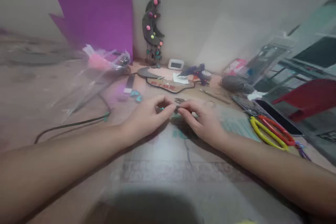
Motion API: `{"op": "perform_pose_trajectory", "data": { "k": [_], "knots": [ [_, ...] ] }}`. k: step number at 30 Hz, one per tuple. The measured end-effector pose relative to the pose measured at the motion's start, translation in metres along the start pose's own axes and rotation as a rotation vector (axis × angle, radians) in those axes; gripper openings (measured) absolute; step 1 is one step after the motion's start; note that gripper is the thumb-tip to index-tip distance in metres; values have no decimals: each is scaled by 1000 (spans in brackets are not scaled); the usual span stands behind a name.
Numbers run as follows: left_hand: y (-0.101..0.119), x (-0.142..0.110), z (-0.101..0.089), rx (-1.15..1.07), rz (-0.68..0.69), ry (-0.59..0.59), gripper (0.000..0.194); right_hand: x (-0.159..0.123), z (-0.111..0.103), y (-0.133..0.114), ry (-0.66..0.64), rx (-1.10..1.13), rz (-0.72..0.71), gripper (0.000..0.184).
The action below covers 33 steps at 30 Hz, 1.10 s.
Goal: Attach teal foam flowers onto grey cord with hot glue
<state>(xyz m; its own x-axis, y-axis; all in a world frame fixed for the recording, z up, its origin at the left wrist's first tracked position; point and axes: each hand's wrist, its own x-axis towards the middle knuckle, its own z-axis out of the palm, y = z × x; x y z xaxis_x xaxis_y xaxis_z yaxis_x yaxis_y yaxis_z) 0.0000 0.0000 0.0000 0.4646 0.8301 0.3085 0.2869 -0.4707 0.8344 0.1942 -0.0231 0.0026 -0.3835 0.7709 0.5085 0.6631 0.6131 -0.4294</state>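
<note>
Across the pale work surface, rest both forearms evenly so your left hand and right hand make only light, steady finger movements, each closed in a thumb-and-finger pinch on the small dark piece. It sits between your fingertips, just nearer you than the shiny metal item, its shape too blurred to tell

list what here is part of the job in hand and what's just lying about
In the job:
- small dark piece, pinched by left hand and right hand; too blurred to name
- probably the glue gun and teal pieces, going by looks

Apparently just lying about:
- digital clock
- purple board, propped up
- yellow handle and red handle
</note>
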Motion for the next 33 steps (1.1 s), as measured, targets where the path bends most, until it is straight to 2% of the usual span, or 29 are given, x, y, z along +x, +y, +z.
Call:
{"op": "perform_pose_trajectory", "data": {
  "k": [7, 13, 17, 21, 27, 33],
  "knots": [
    [-4, 2, 0, 4, 13, 3, 18, 2, 1, 1, -36, 15, 41, 15],
    [-7, 2, 0, -65, 25, 16, 27, 4, -1, 1, -22, 105, 172, 18],
    [-11, 3, 2, -132, -28, 52, 37, 3, 0, 2, -8, 139, 186, 18],
    [-10, 4, 2, -189, -103, 135, 32, 2, 1, 2, -6, 164, 164, 17],
    [-7, 5, 0, -121, -147, 152, 25, 2, 0, 2, 7, 190, 200, 16],
    [-5, 5, 0, -50, -119, 145, 35, 2, 1, 2, 14, 209, 211, 16]
  ]
}}
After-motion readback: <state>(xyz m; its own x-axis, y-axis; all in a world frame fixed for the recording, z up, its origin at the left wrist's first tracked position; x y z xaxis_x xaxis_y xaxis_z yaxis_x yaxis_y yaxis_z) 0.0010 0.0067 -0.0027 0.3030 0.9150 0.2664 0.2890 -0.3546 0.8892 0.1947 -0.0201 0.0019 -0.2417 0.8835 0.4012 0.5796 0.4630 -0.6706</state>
